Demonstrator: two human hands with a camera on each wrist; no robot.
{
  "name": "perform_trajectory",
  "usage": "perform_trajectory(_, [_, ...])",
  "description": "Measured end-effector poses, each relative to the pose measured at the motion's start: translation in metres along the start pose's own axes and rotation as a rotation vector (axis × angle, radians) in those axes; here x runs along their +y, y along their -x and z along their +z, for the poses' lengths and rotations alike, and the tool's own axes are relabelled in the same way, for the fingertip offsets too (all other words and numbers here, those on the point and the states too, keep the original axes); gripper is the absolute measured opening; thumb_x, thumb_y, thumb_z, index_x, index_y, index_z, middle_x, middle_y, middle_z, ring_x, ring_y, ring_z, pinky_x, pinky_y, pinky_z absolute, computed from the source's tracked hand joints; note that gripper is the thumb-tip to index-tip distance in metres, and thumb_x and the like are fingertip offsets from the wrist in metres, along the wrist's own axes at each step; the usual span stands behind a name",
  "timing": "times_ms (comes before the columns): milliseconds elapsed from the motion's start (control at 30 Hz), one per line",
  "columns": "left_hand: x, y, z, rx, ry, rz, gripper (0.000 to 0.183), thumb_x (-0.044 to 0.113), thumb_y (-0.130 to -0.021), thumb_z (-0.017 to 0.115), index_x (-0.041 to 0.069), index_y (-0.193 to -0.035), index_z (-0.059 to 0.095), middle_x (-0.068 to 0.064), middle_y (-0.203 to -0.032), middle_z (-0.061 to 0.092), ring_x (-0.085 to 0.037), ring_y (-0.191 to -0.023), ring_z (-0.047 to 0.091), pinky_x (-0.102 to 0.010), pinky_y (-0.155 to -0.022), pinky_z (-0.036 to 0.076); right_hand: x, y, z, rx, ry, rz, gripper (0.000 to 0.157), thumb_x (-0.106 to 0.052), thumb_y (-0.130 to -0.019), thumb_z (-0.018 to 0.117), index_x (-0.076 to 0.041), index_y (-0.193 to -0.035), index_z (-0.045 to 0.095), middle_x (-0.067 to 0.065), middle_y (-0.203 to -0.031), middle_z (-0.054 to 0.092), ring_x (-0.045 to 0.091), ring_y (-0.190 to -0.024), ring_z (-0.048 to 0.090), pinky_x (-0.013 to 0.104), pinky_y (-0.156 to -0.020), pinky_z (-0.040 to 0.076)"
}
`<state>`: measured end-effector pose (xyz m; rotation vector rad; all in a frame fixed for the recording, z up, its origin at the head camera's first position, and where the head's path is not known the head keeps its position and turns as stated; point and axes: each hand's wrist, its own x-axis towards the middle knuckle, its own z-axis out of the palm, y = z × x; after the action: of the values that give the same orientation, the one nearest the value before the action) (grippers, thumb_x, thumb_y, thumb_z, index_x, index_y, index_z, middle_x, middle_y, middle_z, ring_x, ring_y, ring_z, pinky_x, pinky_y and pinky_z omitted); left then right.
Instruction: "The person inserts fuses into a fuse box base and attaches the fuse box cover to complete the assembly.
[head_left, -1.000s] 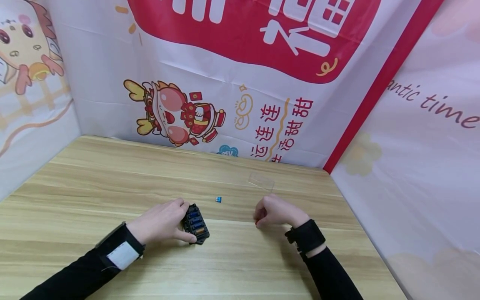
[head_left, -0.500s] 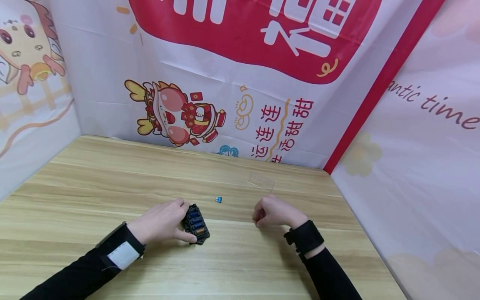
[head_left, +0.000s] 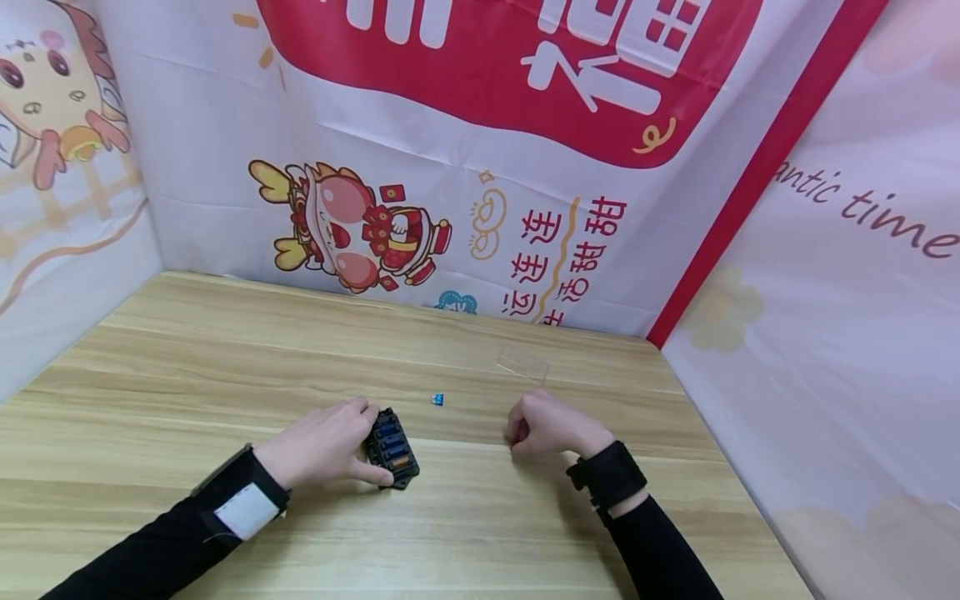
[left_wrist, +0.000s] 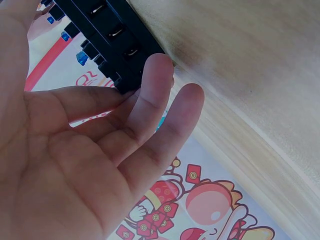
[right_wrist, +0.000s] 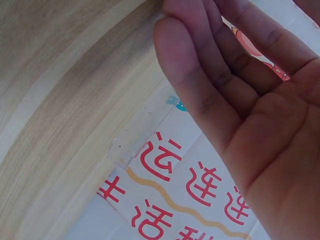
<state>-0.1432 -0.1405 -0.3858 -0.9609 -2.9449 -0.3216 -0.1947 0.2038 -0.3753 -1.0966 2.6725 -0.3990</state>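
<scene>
My left hand (head_left: pixel 326 442) grips a black fuse box (head_left: pixel 392 450) on the table, thumb at its near end and fingers at its far end. Blue fuses and one orange fuse sit in its slots. In the left wrist view the box's slotted side (left_wrist: pixel 112 35) shows beyond the curled fingers (left_wrist: pixel 157 82). My right hand (head_left: pixel 558 425) is low over the table to the right, thumb and fingertips pinched together on a small red fuse, which the fingers now mostly hide. A loose blue fuse (head_left: pixel 437 400) lies between the hands, farther back.
A clear plastic cover (head_left: pixel 522 364) lies behind my right hand, also visible in the right wrist view. The wooden table (head_left: pixel 225 333) meets a printed cloth wall (head_left: pixel 450 142) at the back, with more cloth at both sides.
My right hand has shifted very slightly left, and the red spot at its fingertips has gone from sight. The left hand and fuse box have stayed in place.
</scene>
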Motion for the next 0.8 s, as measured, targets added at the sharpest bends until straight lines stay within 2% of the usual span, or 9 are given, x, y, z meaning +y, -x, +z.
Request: perform_trajectory(800, [-0.0007,-0.0005,0.0018,0.0,-0.006,-0.002,0.102,0.077,-0.067,0.061,-0.007,-0.125,0.053,-0.02,-0.116,0.056,-0.029,-0.099,0.059,-0.045,-0.078,0.048,-0.0004,-0.0013,0.0019,0.027,0.023,-0.023,0.007,-0.01,-0.075,0.073,-0.015,-0.074,0.069,-0.013,-0.069,0.058,0.001,-0.063,0.055,0.019,-0.059,0.044])
